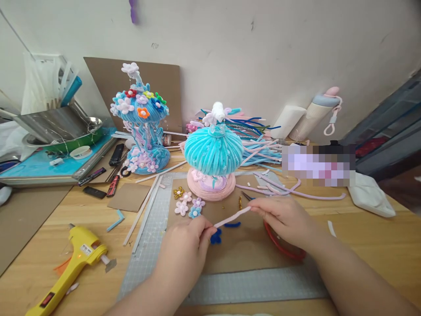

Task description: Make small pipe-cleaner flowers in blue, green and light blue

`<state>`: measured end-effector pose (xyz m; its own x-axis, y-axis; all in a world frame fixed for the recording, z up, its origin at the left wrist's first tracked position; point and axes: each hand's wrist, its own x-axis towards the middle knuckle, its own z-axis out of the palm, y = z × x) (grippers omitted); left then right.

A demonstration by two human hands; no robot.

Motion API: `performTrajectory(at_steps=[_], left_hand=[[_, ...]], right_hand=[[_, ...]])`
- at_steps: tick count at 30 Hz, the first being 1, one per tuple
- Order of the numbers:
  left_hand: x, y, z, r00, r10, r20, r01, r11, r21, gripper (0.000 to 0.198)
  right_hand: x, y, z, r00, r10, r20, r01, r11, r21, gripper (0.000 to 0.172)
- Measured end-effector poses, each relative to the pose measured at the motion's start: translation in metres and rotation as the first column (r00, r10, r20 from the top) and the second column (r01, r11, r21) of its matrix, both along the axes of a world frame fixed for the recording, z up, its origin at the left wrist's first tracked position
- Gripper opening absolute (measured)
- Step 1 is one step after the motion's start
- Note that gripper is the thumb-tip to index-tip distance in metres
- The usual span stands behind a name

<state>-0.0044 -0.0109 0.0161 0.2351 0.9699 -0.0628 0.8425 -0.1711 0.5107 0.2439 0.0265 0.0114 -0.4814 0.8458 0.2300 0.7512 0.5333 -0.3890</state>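
Note:
A pale pink pipe cleaner (233, 217) is stretched between my two hands over a brown cardboard sheet (243, 256). My left hand (187, 245) pinches one end; my right hand (284, 221) pinches the other. Below the strip lie a dark blue pipe-cleaner flower (215, 237) and a short blue piece (232, 224). Red-handled pliers or scissors (284, 248) lie partly hidden under my right hand. Several small flowers, among them a gold one (179, 192) and a light blue one (195, 212), rest left of the turquoise domed pipe-cleaner piece (213, 149) on its pink base.
A yellow glue gun (83, 250) lies at the left, near a brown cardboard square (128, 196). A flower-covered blue pipe-cleaner piece (141, 109) stands behind. Loose pipe cleaners (263, 151) are piled at the back. A bottle (312, 115) leans by the wall, and a white object (371, 195) sits at right.

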Motion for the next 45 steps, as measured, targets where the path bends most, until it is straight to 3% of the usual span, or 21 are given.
performTrajectory(at_steps=[3, 5, 7, 10, 13, 15, 21, 25, 32, 39, 45], left_hand=[[-0.001, 0.0, 0.0, 1.0, 0.025, 0.002, -0.025, 1.0, -0.006, 0.022], [0.0, -0.001, -0.002, 1.0, 0.019, 0.017, -0.019, 1.0, -0.007, 0.021], [0.003, -0.002, -0.003, 0.997, 0.004, 0.078, -0.002, 1.0, -0.017, 0.021], [0.007, -0.002, -0.003, 0.943, 0.04, 0.331, 0.01, 0.989, -0.148, 0.022], [0.01, 0.0, 0.0, 0.77, 0.164, 0.616, 0.088, 0.93, -0.357, 0.024], [0.01, 0.001, 0.002, 0.691, 0.219, 0.689, 0.139, 0.896, -0.423, 0.026], [0.01, 0.0, -0.008, 0.728, 0.235, 0.644, 0.138, 0.87, -0.474, 0.019], [0.011, 0.0, -0.013, 0.748, 0.222, 0.626, 0.1, 0.894, -0.437, 0.016], [0.013, 0.002, -0.007, 0.663, 0.296, 0.688, 0.114, 0.868, -0.484, 0.005], [0.012, 0.003, -0.01, 0.729, 0.248, 0.638, 0.091, 0.888, -0.45, 0.004], [0.013, 0.004, -0.006, 0.651, 0.292, 0.701, 0.161, 0.849, -0.504, 0.012]], right_hand=[[-0.005, -0.002, 0.001, 0.958, -0.23, -0.171, 0.25, 0.962, 0.105, 0.022], [-0.015, -0.008, 0.002, 0.933, -0.239, -0.27, 0.309, 0.914, 0.261, 0.018], [-0.028, -0.018, 0.004, 0.974, -0.084, -0.208, 0.16, 0.909, 0.385, 0.019], [-0.046, -0.029, 0.002, 0.989, 0.138, -0.05, -0.116, 0.943, 0.312, 0.018], [-0.051, -0.031, -0.003, 0.98, 0.187, -0.062, -0.168, 0.959, 0.227, 0.023], [-0.05, -0.029, -0.006, 0.982, 0.175, -0.075, -0.156, 0.965, 0.211, 0.024], [-0.049, -0.029, -0.007, 0.978, 0.193, -0.078, -0.177, 0.968, 0.177, 0.025], [-0.05, -0.031, -0.005, 0.979, 0.187, -0.083, -0.173, 0.974, 0.147, 0.025], [-0.052, -0.034, -0.003, 0.979, 0.189, -0.078, -0.175, 0.972, 0.156, 0.024], [-0.051, -0.033, -0.003, 0.963, 0.223, -0.147, -0.193, 0.961, 0.196, 0.015], [-0.048, -0.032, -0.002, 0.961, 0.233, -0.151, -0.197, 0.956, 0.219, 0.013]])
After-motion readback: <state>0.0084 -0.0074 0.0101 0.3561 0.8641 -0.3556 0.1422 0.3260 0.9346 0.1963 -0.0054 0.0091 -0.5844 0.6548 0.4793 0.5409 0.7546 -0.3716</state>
